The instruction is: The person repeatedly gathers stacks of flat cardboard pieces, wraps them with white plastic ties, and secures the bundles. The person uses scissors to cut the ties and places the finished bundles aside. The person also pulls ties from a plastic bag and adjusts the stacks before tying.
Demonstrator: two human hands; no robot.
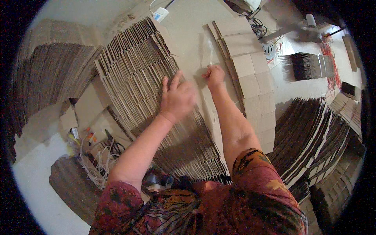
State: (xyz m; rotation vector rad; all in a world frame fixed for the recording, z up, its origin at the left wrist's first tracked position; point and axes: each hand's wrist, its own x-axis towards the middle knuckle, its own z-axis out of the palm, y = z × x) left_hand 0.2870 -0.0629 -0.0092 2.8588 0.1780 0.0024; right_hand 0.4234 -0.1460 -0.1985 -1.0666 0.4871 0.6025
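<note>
A big fanned stack of flat brown cardboard sheets lies in front of me. My left hand rests flat on it, fingers spread, pressing the sheets down near the top flat sheet. My right hand is closed in a fist just right of the left hand, pinching a strip of clear tape that runs up over the flat sheet. Both forearms come in from the lower edge, from red patterned sleeves.
More fanned cardboard stacks lie at the left and at the lower right. A row of overlapping cardboard flaps runs beside my right arm. Loose strapping and scraps litter the floor at the left. A tangle of red string lies at the far right.
</note>
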